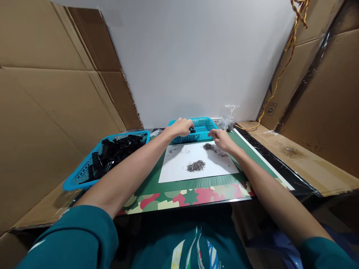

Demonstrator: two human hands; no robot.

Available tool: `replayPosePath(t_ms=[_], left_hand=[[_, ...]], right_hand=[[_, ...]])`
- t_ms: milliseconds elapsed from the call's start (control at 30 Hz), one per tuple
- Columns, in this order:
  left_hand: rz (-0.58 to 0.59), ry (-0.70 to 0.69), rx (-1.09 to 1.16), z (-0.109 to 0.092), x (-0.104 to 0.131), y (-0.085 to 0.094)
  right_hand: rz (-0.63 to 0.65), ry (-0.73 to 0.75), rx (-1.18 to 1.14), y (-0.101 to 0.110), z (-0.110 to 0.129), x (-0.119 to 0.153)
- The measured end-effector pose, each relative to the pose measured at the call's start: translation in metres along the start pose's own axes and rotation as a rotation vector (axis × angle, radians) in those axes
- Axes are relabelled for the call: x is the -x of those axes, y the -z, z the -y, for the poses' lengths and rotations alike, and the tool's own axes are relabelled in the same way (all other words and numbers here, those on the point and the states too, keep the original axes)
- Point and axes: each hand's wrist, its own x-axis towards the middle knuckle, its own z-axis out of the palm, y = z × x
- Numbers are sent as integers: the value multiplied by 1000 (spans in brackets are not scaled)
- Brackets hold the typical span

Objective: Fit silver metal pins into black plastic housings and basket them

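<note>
My left hand [181,127] is closed on a small black part [192,130] at the near left side of a blue basket [206,129]. Its fingertips partly cover that part. Near the basket's right front corner, my right hand [222,140] is pinched shut; whatever its fingertips hold is too small to make out. Below both hands lies a white sheet [174,170], bearing a larger pile of small metal pieces [196,166] in the middle and a smaller dark pile [208,146] nearer my right hand. Tiny loose bits are scattered at the sheet's far left.
A blue basket [73,181] of black plastic parts [112,151] stands left, partly behind my left arm. Clear plastic bags [226,121] lie at the back right. Yellow twisted wire [276,87] hangs down the right cardboard wall [322,101]. A green mat [151,183] covers the table.
</note>
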Motion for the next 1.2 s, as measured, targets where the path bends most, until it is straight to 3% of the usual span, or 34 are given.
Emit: replayPosePath(t_ms=[167, 300, 500, 700, 800, 933, 1067, 1200], left_hand=[[-94, 12, 30, 4, 27, 15], [-167, 81, 31, 20, 55, 35], [-104, 237, 64, 74, 110, 63], [78, 414, 82, 116, 169, 80], [177, 501, 94, 121, 190, 79], [310, 544, 166, 123, 206, 64], [208, 495, 66, 129, 213, 51], [120, 562, -48, 143, 216, 43]], right_hand=[[87, -144, 53, 14, -18, -2], [307, -172, -43, 27, -33, 1], [379, -159, -139, 32, -40, 6], [433, -217, -88, 28, -33, 7], [478, -214, -45, 26, -36, 8], [471, -184, -85, 23, -46, 8], [428, -215, -147, 23, -45, 11], [444, -309, -199, 27, -32, 13]])
